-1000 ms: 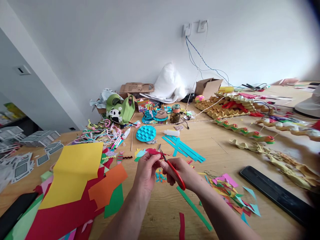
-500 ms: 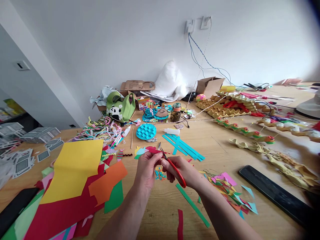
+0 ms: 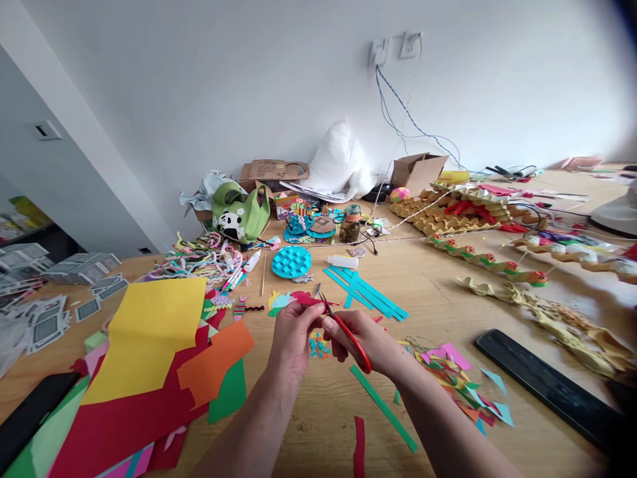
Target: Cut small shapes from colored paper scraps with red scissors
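Note:
My left hand [image 3: 294, 332] is closed, thumb and fingers pinching a piece of red paper [image 3: 317, 302]. In my right hand [image 3: 358, 335] is a pair of scissors with red handles [image 3: 354, 340], the dark blades pointing up and left at the paper. The two hands nearly meet, with fingertips close together. Below the fingers a heap of tiny blue and orange paper bits [image 3: 319, 346] lies on the table. Just beyond the hands are fish-shaped paper cutouts [image 3: 281, 302]. How far the blades are apart is hard to see.
Blue paper strips [image 3: 365, 292] lie beyond my right hand. A green strip [image 3: 383, 408] and a red strip [image 3: 359, 445] are nearer. Coloured sheets [image 3: 144, 338] cover the left, with paper scraps [image 3: 468, 382] and a black phone [image 3: 542, 388] at right. A turquoise disc [image 3: 291, 263] stands farther back.
The hands, paper and scissors keep nearly the same place. The scissors and right hand have shifted very slightly; nothing has been let go.

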